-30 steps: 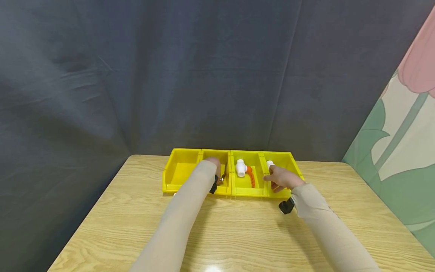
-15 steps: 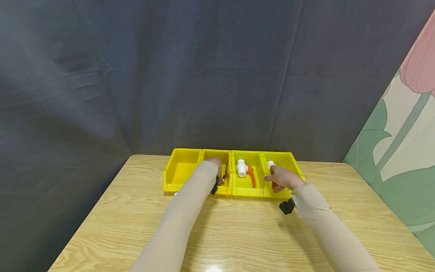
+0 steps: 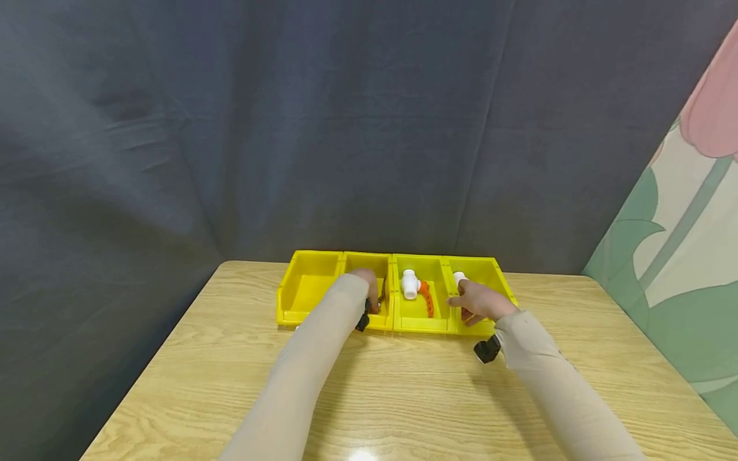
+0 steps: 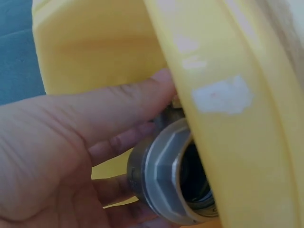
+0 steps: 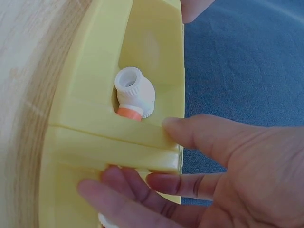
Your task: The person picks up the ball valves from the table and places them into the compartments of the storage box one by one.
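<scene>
My left hand (image 3: 366, 282) reaches into the second yellow bin (image 3: 352, 322) from the left. In the left wrist view its thumb and fingers hold a grey metal valve (image 4: 164, 171) with a hexagonal, threaded end; the bin's front wall hides part of it. My right hand (image 3: 483, 301) is at the divider (image 5: 114, 145) between the third and fourth bins, pinching it with the thumb on one side and curled fingers on the other. A white plastic valve (image 3: 410, 285) with an orange handle (image 3: 426, 299) lies in the third bin. Another white piece (image 3: 459, 277) shows in the fourth bin, mostly hidden.
The yellow bins stand joined in a row on a wooden table (image 3: 403, 397). A dark curtain (image 3: 369, 128) hangs behind them. The leftmost bin (image 3: 311, 291) has a low front wall. A small white bit shows below it, beside the left sleeve.
My left hand has shifted slightly within the second bin, over the metal valve. The right hand stays at the divider. The view has drifted very slightly.
</scene>
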The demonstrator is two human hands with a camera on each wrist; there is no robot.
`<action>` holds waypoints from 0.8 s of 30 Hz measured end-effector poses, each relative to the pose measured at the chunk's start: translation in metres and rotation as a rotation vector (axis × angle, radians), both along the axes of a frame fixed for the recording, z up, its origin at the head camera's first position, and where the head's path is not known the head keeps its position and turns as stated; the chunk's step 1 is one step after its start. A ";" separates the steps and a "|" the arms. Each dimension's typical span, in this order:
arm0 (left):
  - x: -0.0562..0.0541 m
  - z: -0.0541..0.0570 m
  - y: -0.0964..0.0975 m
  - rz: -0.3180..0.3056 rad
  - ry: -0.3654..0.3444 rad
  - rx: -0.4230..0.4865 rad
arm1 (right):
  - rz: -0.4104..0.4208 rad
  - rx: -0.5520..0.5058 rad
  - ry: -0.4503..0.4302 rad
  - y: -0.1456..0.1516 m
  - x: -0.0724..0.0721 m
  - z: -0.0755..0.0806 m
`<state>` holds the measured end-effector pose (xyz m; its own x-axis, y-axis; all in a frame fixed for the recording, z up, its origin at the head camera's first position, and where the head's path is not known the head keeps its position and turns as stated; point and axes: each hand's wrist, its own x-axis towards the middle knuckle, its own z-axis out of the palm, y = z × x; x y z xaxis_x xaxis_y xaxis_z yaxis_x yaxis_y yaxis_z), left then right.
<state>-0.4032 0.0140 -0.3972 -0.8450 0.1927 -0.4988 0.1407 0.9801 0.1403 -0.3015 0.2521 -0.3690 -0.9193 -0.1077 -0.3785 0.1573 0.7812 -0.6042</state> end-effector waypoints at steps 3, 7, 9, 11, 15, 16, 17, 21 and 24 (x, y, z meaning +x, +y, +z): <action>0.001 0.001 0.002 0.013 0.030 0.026 | 0.005 -0.005 0.003 0.001 0.001 0.000; 0.006 0.007 0.001 -0.003 0.045 0.062 | 0.012 0.000 0.002 0.002 0.001 0.000; 0.010 0.012 -0.001 -0.005 0.042 0.096 | 0.019 0.003 -0.002 0.002 0.000 0.000; 0.015 0.019 -0.005 -0.016 0.050 0.122 | 0.014 0.003 -0.011 0.002 -0.001 0.000; 0.024 0.033 -0.010 -0.073 0.084 0.146 | 0.009 -0.006 -0.030 0.002 0.000 0.002; 0.027 0.036 -0.011 -0.092 0.097 0.144 | 0.001 -0.008 -0.036 0.001 0.000 0.003; 0.029 0.039 -0.012 -0.111 0.109 0.143 | 0.000 -0.011 -0.039 0.001 0.000 0.003; 0.038 0.048 -0.016 -0.179 0.138 0.168 | 0.002 -0.014 -0.042 0.001 0.000 0.003; 0.046 0.054 -0.021 -0.233 0.162 0.214 | 0.000 -0.011 -0.040 -0.001 -0.001 0.002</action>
